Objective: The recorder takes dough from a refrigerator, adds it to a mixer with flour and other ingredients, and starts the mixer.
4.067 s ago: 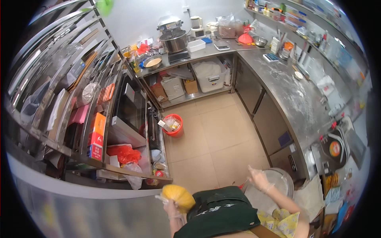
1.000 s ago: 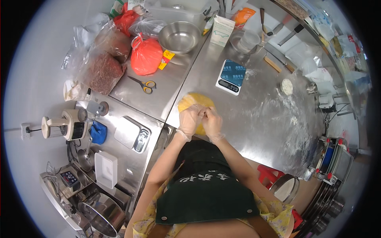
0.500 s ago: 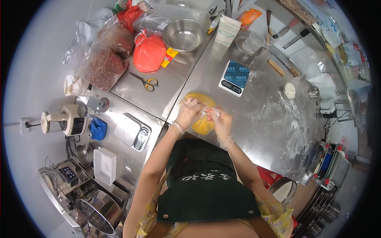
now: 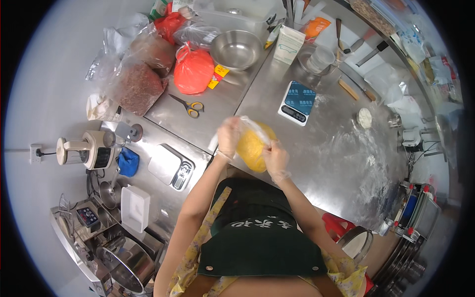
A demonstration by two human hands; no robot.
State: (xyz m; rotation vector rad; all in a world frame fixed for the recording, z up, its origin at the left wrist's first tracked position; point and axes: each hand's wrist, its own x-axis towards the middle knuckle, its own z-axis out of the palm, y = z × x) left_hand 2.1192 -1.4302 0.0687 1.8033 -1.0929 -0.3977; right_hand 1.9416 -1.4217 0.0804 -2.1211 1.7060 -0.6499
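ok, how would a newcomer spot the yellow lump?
Start at the steel counter, at its edge by the dark green apron. There, between the gloved left hand and right hand, is the yellow lump with pale plastic over it. It's rounded, unlike the flat blue-topped scale beyond it and the scissors to its left.

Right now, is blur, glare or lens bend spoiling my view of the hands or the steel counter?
Head view: motion blur smears the left hand, while the right hand looks crisper; head view: glare whitens the steel counter to the right of them, toward its front edge; head view: the fisheye bends straight edges near the rim, and the corners go black.
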